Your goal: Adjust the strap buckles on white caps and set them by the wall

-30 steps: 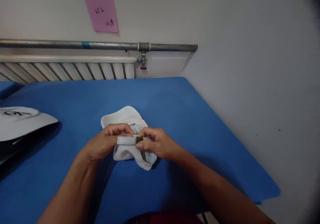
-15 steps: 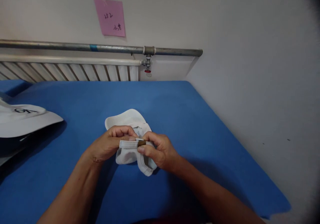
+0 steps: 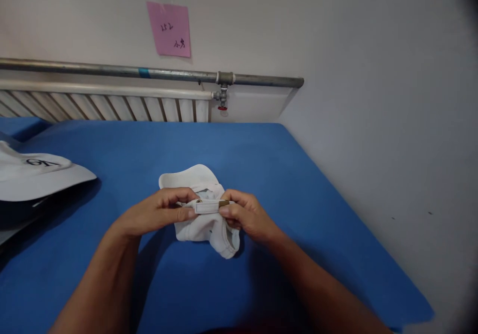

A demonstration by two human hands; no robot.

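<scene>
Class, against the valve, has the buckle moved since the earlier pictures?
Yes, the buckle has shifted right, now almost directly below the valve in view.

Broad blue surface (image 3: 261, 155); white cap (image 3: 190, 176) near middle, dark-lettered cap (image 3: 41, 177) at left.

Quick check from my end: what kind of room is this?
Possibly a dormitory or simple workroom: a white radiator and metal pipe run along the wall, behind a broad blue-covered surface, with a handwritten pink note above.
</scene>
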